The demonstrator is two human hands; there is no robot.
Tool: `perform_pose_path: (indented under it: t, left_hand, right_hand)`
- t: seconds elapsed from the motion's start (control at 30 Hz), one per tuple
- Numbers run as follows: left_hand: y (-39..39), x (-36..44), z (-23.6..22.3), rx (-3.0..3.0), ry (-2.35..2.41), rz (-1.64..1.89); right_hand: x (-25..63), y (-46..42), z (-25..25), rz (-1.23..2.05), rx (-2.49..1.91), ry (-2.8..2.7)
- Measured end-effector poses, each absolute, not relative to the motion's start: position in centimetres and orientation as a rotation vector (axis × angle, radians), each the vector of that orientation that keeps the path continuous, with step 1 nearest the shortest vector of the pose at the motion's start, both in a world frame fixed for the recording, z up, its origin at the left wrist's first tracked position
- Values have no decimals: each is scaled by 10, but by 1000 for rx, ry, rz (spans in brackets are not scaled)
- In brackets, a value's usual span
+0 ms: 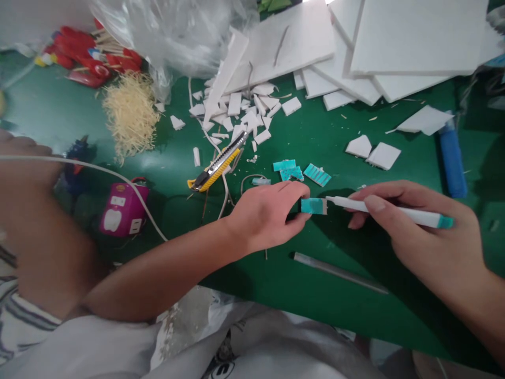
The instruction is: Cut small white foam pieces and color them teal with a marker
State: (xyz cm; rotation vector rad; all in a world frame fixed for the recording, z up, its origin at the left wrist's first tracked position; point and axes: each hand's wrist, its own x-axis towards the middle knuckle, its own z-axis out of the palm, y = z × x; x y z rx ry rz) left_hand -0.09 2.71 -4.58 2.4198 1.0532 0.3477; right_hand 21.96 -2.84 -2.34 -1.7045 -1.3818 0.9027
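Note:
Between the thumb and fingers of my left hand (pixel 268 216) is a small teal-coloured foam piece (pixel 313 206), its right end still pale. My right hand (pixel 430 237) grips a white marker pen (pixel 410 215) with a teal end, and its tip points at the pale end of the piece, touching or very close. Just beyond my left hand lie several teal-coloured foam pieces (pixel 291 172), one of them striped (pixel 317 175). A grey metallic strip (pixel 339 272) rests on the green table (pixel 272 281) nearer to me.
A yellow utility knife (pixel 219 162) lies with its blade side toward white foam scraps (pixel 248 113). Foam sheets (pixel 414 37) are stacked at the back right. Another person's arm (pixel 43 226) is at left, near a purple box (pixel 124 209), toothpicks (pixel 132 113) and a white cable (pixel 118 176).

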Motion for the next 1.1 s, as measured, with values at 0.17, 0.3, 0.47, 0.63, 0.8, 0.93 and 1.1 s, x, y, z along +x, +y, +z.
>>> perform_pose_path:
  t: [0.17, 0.3, 0.47, 0.63, 0.8, 0.93, 1.1]
  left_hand:
    - [27, 0, -46, 2424, 1056, 348]
    - [27, 0, -47, 2434, 1052, 361]
    - [26, -1, -47, 2435, 1049, 385]
    - [26, 0, -47, 2442, 1040, 395]
    - [27, 0, -47, 2432, 1045, 380]
    - [27, 0, -48, 2428, 1042, 398]
    - [28, -1, -48, 2431, 1034, 401]
  right_hand:
    - [218, -27, -23, 927, -1693, -1425]
    - [218, -26, -25, 895, -1735, -1400]
    - [219, -28, -25, 884, -1758, -1392]
    - [221, -27, -25, 932, -1744, -1439]
    - [220, -26, -23, 859, -1776, -1368]
    - [221, -26, -23, 932, -1732, -1445]
    - [220, -27, -25, 863, -1774, -1340]
